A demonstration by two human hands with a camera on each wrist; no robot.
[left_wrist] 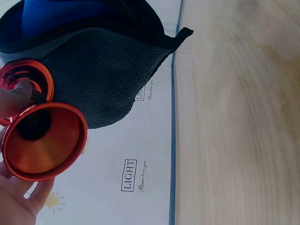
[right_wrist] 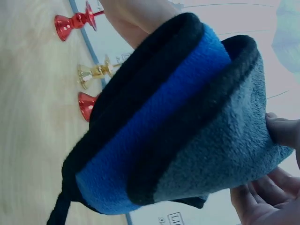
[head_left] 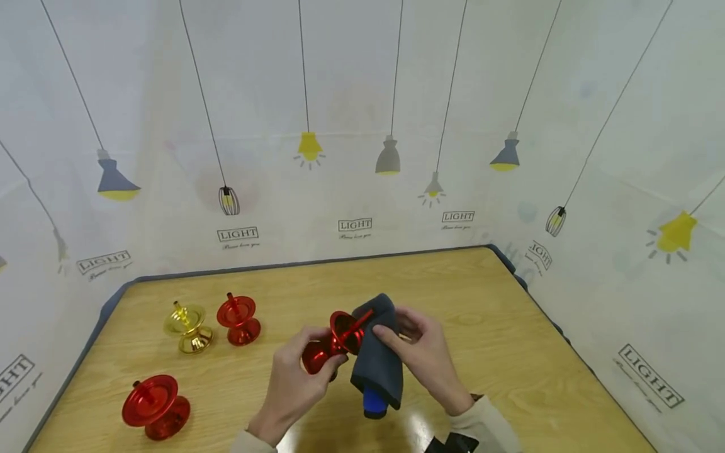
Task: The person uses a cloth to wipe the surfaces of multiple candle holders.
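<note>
Red candle holder [head_left: 343, 333], glossy like metal, is held above the near part of the wooden desk [head_left: 476, 302], tilted so that its dish and spike point toward a folded cloth [head_left: 378, 368]. Of the two hands, the left hand [head_left: 298, 371] grips it by the flared base, thumb and fingers curled round it; the left wrist view shows the base's hollow underside. The right hand [head_left: 421, 349] pinches the cloth, thumb on its near face and fingers behind. The cloth is dark grey outside and bright blue within, with black edging and a narrow tab [right_wrist: 60, 206] hanging at one corner. The spike lies against the cloth in the head view, and the dish rim seems to touch it too, though the overlap makes that hard to judge.

Over to the left, well apart from the hands, three more holders stand upright on the desk: a gold candle holder [head_left: 187, 322], a second red candle holder [head_left: 240, 314] just beside it on the right, and a third red candle holder [head_left: 151, 401] nearer the person. Behind the desk hangs a white sheet [head_left: 351, 75] printed with pendant lamps and the word LIGHT.
</note>
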